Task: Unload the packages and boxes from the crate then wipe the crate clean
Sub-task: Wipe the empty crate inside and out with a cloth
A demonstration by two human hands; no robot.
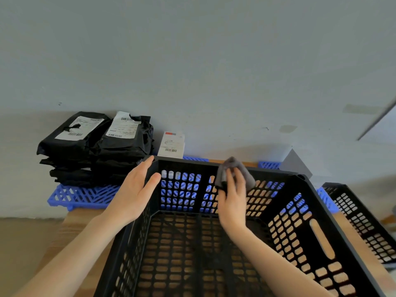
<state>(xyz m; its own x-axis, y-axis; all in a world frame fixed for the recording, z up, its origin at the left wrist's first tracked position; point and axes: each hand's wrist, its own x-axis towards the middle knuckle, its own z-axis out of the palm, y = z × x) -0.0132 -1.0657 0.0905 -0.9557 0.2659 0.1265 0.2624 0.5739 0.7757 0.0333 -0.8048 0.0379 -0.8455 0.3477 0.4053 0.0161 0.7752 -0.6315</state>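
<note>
Crate (276,172), black and empty, sits centre. The right hand (232,200) grasps a grey cloth (233,168) at its 12 o'clock wall. The left hand (132,194) rests flat, released, on the 11 o'clock corner. Black packages (96,146) sit stacked at 10 o'clock.

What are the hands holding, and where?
The right hand grips a cloth by its bunched lower end, against the crate's far wall. The left hand holds nothing; its straight fingers rest at the crate's corner.
</note>
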